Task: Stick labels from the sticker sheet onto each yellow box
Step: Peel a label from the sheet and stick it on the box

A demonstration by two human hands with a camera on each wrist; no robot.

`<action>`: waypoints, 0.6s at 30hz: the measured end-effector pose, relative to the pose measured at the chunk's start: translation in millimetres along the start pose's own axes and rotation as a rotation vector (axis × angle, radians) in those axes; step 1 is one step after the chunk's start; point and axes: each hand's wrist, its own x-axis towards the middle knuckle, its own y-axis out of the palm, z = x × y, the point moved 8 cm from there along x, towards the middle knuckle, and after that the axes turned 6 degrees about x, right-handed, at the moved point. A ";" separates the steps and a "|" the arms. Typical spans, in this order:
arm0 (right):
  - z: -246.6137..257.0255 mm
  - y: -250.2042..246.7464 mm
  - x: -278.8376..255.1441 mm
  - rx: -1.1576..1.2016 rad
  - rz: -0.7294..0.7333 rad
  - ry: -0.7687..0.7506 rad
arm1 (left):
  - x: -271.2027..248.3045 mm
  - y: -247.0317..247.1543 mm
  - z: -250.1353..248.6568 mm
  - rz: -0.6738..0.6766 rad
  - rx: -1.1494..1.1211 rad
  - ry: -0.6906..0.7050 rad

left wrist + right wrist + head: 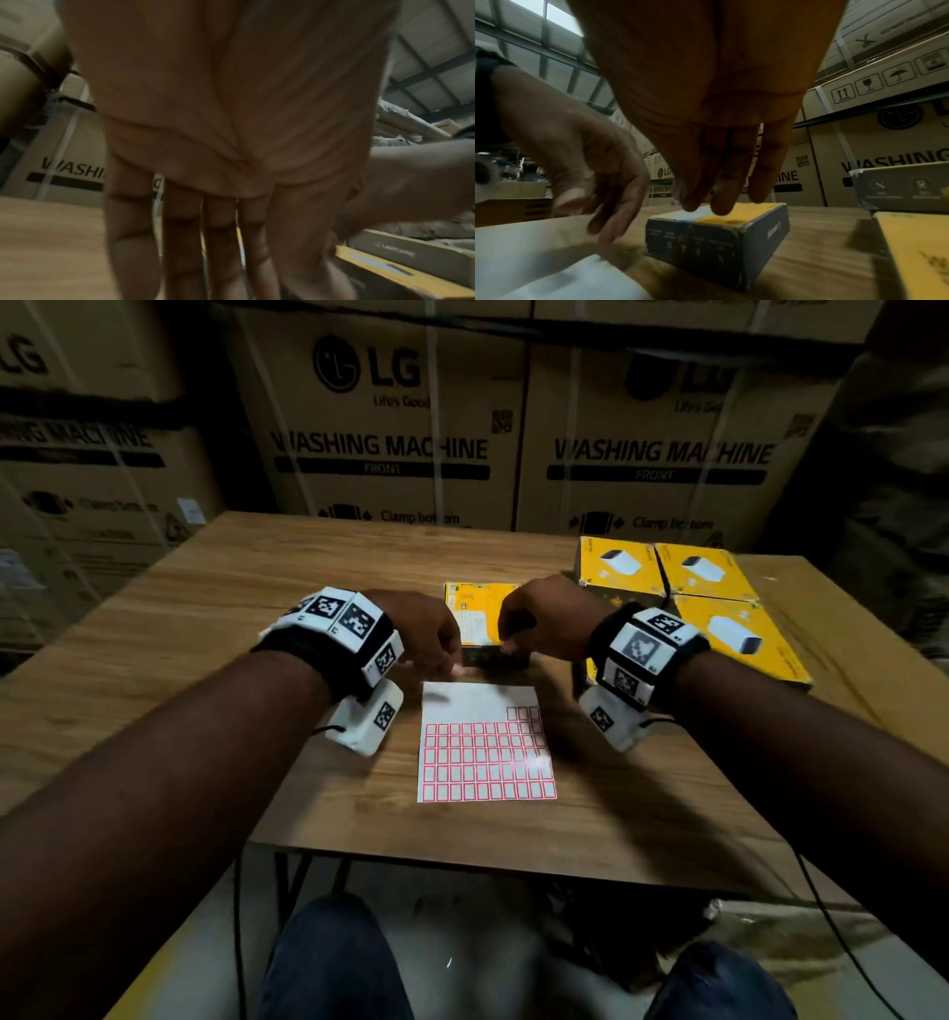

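The sticker sheet (pixel 485 742) lies flat on the table, its upper rows bare and red-edged labels lower down. Just beyond it sits a small yellow box (pixel 475 616) with dark sides (pixel 706 245). My left hand (pixel 436 639) points its straight fingers (pixel 180 253) down at the sheet's far left corner. My right hand (pixel 534 621) hovers over the box's near edge, fingertips (pixel 721 205) at its top face (pixel 721 220). Its thumb lies against the forefinger. Whether a label sits between them is hidden.
Three larger yellow boxes (pixel 619 564) (pixel 703 572) (pixel 739 634) are grouped at the table's (pixel 205 618) back right, close to my right wrist. Big washing-machine cartons (pixel 385 428) wall off the back. Bare wood lies to the left.
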 end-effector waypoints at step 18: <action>5.5 15.6 33.0 -0.036 0.147 0.050 | 14.5 -27.0 -10.8 -0.282 0.199 -0.048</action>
